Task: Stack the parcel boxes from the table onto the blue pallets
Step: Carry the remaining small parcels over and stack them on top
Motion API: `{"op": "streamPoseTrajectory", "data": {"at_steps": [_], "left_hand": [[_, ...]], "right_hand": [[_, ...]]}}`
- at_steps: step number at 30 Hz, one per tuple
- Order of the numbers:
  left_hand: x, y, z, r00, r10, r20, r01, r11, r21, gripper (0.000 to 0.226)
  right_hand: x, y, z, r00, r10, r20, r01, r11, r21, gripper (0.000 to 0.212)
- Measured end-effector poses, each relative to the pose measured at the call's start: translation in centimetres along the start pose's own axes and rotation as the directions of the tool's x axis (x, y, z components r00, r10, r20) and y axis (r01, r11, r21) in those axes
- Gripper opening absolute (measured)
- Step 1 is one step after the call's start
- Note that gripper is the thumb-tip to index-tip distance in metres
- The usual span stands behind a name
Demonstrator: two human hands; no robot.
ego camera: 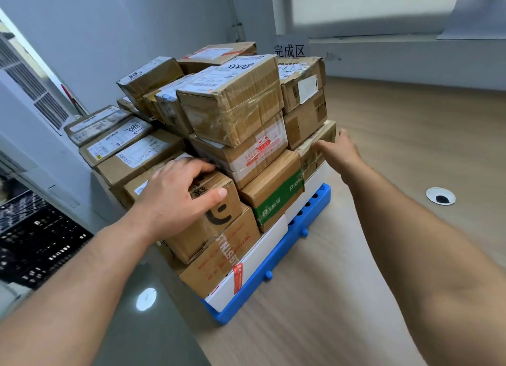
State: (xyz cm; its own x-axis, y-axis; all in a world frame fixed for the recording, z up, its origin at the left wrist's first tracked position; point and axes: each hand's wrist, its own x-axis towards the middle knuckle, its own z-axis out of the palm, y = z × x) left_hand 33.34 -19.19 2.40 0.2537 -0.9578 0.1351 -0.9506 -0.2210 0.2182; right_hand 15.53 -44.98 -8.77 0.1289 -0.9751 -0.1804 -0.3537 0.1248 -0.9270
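A pile of several brown parcel boxes stands on a blue pallet [276,269] on the wooden table. My left hand [175,198] lies flat, fingers spread, on a brown box with a black smile mark [216,223] at the near corner of the pile. My right hand [339,152] touches the right side of the pile at a low flat box [317,143], fingers extended. A tall taped box [232,102] sits on top, above a red-printed box [252,152] and a green-banded box [276,198]. Neither hand grips a box.
A wall sign with black characters [289,50] hangs behind the pile. A round cable hole [440,196] lies in the wooden table [397,135] to the right. Black crates [35,245] sit low at the left, beside a white air-conditioner unit [30,91].
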Motion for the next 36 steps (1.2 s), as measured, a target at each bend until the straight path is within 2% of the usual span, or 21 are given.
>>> {"op": "streamPoseTrajectory", "data": {"at_steps": [3, 7, 10, 13, 15, 19, 30, 33, 36], "left_hand": [[0.1, 0.1, 0.0, 1.0, -0.003, -0.01, 0.003, 1.0, 0.01, 0.08], [0.1, 1.0, 0.3, 0.981, 0.035, -0.192, -0.015, 0.994, 0.107, 0.078], [0.6, 2.2, 0.2, 0.968, -0.019, -0.25, 0.033, 0.998, 0.053, 0.095], [1.3, 2.7, 0.2, 0.968, -0.117, -0.22, 0.119, 0.993, -0.003, 0.112], [1.6, 2.3, 0.4, 0.976, -0.148, -0.16, 0.148, 0.989, -0.011, 0.116], [1.9, 1.8, 0.9, 0.979, -0.174, -0.106, 0.163, 0.981, -0.107, 0.113], [2.4, 1.6, 0.7, 0.983, -0.159, -0.092, 0.144, 0.978, -0.15, 0.112], [2.3, 1.6, 0.6, 0.982, -0.167, -0.089, 0.153, 0.978, -0.146, 0.113], [2.2, 1.6, 0.5, 0.98, -0.183, -0.081, 0.169, 0.973, -0.154, 0.114]], "right_hand": [[1.2, 0.1, 0.2, 0.997, 0.052, 0.064, -0.058, 0.992, 0.109, 0.082], [2.6, 0.3, 0.3, 0.996, 0.027, 0.087, -0.037, 0.993, 0.113, 0.095], [3.3, 0.5, 0.0, 0.992, 0.003, 0.126, -0.018, 0.993, 0.117, 0.101], [3.6, 0.5, -0.3, 0.979, -0.007, 0.205, -0.021, 0.99, 0.136, 0.099], [3.8, 0.3, -0.4, 0.975, 0.0, 0.223, -0.027, 0.992, 0.121, 0.101], [3.7, -0.3, -0.6, 0.975, 0.01, 0.223, -0.018, 0.999, 0.032, 0.102], [3.4, -0.1, -0.8, 0.972, -0.001, 0.237, 0.004, 1.0, -0.014, 0.105], [3.3, 0.2, -1.1, 0.972, -0.014, 0.234, 0.012, 1.0, 0.011, 0.103], [3.3, 1.1, -1.1, 0.981, -0.008, 0.196, -0.018, 0.991, 0.131, 0.099]]}}
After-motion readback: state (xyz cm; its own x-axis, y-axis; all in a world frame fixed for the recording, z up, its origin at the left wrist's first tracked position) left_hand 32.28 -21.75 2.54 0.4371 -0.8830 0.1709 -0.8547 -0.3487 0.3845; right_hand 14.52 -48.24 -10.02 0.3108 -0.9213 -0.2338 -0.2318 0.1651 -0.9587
